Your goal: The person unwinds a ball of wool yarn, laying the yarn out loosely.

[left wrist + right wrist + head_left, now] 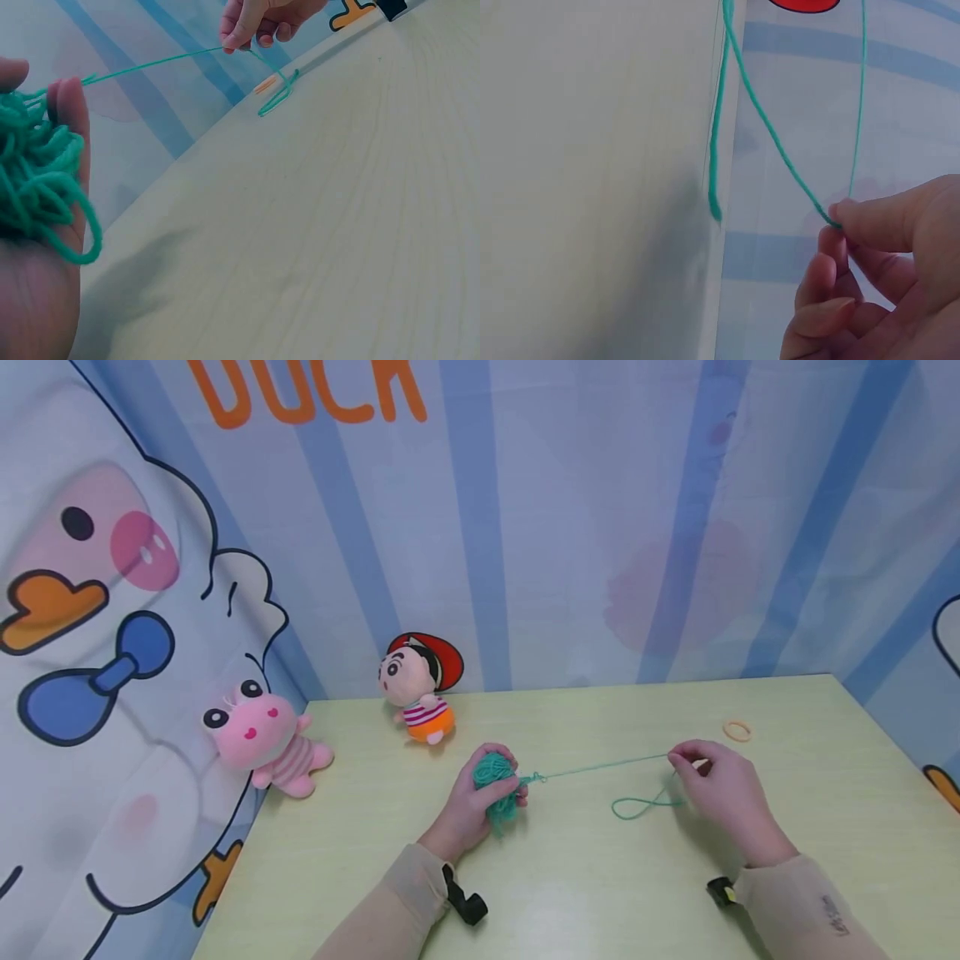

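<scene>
Far left of the left hand: pink hippo plush [262, 739], on the left edge of the table [570, 868], well apart from both hands.
Just beyond the left hand: red-capped doll [420, 693] in a striped shirt, off the yarn's line.
Left hand [467, 806]: fingers and thumb curled round the yarn ball, palm beneath it.
Green yarn ball [493, 772]: in the left hand, well apart from the right; a small tangle sits just outside its fingertips.
Strand [607, 766]: straight, apparently taut, its long axis running from left hand to right, slightly away from the body.
Loose tail [771, 133]: drops from the right fingertips, looping on the table between the hands, nearer the right.
Right hand [723, 789]: thumb and forefinger pinch the strand above the table.
Just beyond the right hand: orange ring [737, 740], also clear of the strand.
</scene>
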`<state>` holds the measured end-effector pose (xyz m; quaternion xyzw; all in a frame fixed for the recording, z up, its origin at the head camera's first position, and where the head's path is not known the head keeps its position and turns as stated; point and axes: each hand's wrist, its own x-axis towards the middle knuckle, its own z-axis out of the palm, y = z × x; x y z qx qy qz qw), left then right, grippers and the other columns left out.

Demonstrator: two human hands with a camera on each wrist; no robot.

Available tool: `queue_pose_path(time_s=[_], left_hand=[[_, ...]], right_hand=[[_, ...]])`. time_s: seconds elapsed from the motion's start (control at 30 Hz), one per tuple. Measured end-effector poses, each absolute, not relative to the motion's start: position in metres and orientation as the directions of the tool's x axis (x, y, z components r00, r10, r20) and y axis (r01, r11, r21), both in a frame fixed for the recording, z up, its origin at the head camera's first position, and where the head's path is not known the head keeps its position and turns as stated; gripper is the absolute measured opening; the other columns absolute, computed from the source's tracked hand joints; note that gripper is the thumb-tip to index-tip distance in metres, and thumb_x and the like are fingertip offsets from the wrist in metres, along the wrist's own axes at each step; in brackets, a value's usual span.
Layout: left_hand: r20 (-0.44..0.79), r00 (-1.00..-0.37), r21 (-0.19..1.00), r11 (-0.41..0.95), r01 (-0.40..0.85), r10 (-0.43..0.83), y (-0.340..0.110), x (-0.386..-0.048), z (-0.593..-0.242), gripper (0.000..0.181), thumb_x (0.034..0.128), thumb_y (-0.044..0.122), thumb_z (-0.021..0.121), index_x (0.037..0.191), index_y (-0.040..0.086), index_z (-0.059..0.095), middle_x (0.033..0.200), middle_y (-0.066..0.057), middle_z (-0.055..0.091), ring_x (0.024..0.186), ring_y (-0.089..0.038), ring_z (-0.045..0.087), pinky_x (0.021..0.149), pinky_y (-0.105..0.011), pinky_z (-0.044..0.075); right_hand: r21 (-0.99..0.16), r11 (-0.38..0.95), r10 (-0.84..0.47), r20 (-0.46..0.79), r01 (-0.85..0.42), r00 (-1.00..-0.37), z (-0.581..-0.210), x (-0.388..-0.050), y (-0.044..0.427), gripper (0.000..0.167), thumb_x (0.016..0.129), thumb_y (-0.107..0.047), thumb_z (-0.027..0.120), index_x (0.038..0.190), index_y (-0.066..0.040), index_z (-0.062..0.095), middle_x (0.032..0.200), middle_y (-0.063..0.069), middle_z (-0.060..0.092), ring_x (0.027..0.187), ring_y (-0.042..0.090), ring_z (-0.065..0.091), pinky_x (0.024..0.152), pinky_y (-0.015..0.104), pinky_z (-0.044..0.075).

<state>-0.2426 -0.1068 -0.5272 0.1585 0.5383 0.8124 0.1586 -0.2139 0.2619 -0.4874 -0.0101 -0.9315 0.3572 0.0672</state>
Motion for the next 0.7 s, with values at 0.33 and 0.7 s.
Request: queue_pose_path(time_s=[0.33,0.7], left_hand=[[0.044,-0.945,0.947,-0.316,-0.064,0.323,-0.108,-0.243,-0.526,0.041,0.1055,0.009,0.064,0.140,0.002,0.042,0.112,-0.002,0.061,0.081,-0.016,0.063,0.073,-0.024,0.061],[0.059,-0.937,0.947,-0.315,-0.056,0.344,-0.107,-0.245,-0.528,0.047,0.1059,0.006,0.063,0.146,-0.001,0.040,0.116,-0.008,0.062,0.085,-0.015,0.067,0.079,-0.025,0.065]], right_hand=[[-0.584,0.805,0.093,-0.047,0.103,-0.995,-0.492,-0.215,0.292,0.035,0.111,-0.030,0.061,0.124,-0.002,0.076,0.117,0.021,0.077,0.096,0.031,0.068,0.075,0.039,0.052],[-0.565,0.812,-0.108,0.101,-0.147,-0.989,-0.482,-0.206,0.228,0.041,0.106,-0.026,0.071,0.138,-0.001,0.071,0.135,0.025,0.070,0.098,0.032,0.071,0.083,0.049,0.060]])
